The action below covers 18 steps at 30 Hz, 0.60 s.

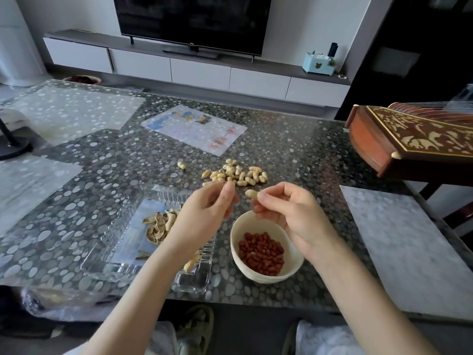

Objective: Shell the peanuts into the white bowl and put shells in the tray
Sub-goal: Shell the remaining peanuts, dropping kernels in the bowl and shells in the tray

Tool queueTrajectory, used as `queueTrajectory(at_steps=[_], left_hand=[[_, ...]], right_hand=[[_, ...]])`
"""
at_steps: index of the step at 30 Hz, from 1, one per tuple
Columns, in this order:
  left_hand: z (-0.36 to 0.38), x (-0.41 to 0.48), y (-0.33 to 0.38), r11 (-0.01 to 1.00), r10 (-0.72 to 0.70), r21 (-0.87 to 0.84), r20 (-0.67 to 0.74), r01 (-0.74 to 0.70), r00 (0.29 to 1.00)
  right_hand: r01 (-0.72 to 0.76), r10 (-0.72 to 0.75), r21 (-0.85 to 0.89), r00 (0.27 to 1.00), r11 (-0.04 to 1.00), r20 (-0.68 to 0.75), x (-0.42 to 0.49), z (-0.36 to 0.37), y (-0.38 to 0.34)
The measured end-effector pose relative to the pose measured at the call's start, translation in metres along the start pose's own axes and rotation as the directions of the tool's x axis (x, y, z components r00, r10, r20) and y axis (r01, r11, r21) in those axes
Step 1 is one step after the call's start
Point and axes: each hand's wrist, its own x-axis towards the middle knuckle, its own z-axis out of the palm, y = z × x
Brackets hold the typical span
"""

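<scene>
The right hand (286,211) is pinching a tan unshelled peanut (252,193) at twelve o'clock of the round white bowl (236,226), long axis pointing nine o'clock toward the left hand (207,211), whose curled grip I cannot read.

Mid-frame: table (294,155) spreading edge to edge. Lower left of centre: tray (107,254) sitting on it, shells (158,226) lying inside. Just right of the tray: bowl (237,226), kernels (261,252) lying in it. Above both, centre frame: peanut pile (235,174), with a lone peanut (181,165) lying left of it. Left hand (204,211) hovering over the tray's right end. Right hand (289,213) hovering over the bowl's upper rim, pinching a held peanut (252,193). Television (192,21) standing top centre, behind the table.
</scene>
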Motion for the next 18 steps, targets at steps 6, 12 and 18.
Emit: queueTrajectory(at_steps=[6,12,18], left_hand=[[0.026,-0.008,0.006,0.996,0.059,-0.071,0.105,-0.052,0.993],[0.035,-0.009,0.009,0.968,0.078,-0.249,0.191,-0.028,0.978],[0.040,-0.010,0.014,0.923,0.104,-0.384,0.222,-0.011,0.970]], right_hand=[[0.100,-0.103,-0.062,0.994,0.993,-0.047,-0.028,-0.007,0.003],[0.159,-0.141,-0.339,0.987,0.927,0.077,-0.037,-0.017,0.004],[0.246,-0.169,-0.451,0.964,0.858,0.205,-0.040,-0.020,0.002]])
